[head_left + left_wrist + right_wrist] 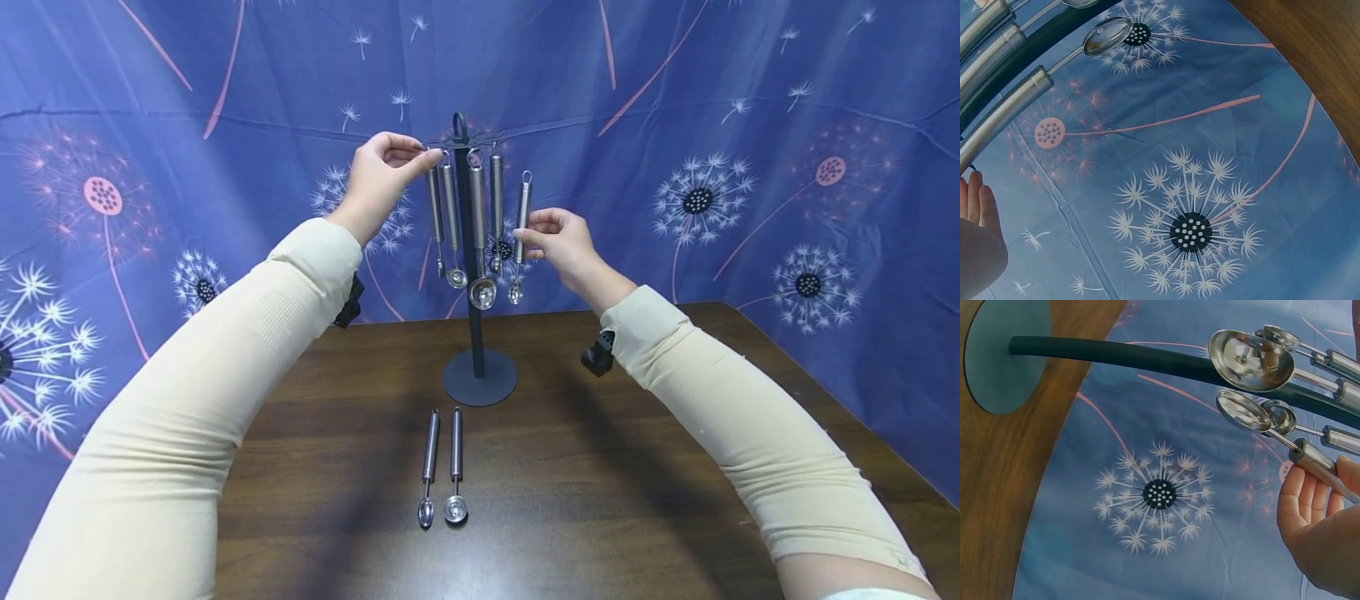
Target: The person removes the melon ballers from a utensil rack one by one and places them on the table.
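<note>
A black hanging rack (476, 333) stands upright with several metal scoops (478, 200) hanging around its top. My left hand (382, 177) is at the rack's top left, thumb and fingers pinching around a hook there; the exact contact is hidden. In the left wrist view, the left fingers (985, 203) lie beside a scoop handle (1007, 119). On the right, my right hand (558, 242) pinches a scoop (523, 204) by its handle, bowl downward and hanging loop up. The right wrist view shows this scoop's small bowl (1244, 411) beside the larger bowl (1252, 360) of another.
Two more scoops lie on the wooden table (322, 467) in front of the rack: one with a narrow oval bowl (426, 512), one with a round bowl (455, 509). The rack's round base (495, 390) rests near the back. Behind hangs a blue dandelion-print cloth (600, 150).
</note>
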Tool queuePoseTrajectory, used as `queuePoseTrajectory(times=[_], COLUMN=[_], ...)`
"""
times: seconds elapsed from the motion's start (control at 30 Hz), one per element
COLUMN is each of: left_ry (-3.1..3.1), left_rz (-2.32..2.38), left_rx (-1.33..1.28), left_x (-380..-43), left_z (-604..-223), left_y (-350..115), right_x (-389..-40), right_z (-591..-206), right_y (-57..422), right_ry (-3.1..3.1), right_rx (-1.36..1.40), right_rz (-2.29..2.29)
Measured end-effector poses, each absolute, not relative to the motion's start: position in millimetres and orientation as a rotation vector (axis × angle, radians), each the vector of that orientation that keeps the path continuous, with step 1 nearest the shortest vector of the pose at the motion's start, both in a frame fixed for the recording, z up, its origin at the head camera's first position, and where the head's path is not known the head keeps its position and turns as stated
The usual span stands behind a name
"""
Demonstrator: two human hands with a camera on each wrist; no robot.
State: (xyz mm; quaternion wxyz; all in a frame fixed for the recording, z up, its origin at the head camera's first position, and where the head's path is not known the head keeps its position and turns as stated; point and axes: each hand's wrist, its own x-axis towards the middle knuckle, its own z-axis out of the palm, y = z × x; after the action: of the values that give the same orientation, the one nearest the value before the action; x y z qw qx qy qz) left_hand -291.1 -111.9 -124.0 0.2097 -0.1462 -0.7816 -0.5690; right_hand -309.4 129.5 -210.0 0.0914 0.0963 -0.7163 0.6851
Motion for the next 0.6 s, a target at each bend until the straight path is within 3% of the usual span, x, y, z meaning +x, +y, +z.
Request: queuePoseTrajectory(times=[0.6], left_ry=[-2.152], left_rz=[-1.551], left_rx=[-0.361], left_x=[-294.8], left_z=[-124.2], left_y=[-110.1], right_x=[-309.2], right_z=[-234.1], right_y=[136.1], right_ry=[-2.167], right_rx=[0.25], right_rz=[2.091])
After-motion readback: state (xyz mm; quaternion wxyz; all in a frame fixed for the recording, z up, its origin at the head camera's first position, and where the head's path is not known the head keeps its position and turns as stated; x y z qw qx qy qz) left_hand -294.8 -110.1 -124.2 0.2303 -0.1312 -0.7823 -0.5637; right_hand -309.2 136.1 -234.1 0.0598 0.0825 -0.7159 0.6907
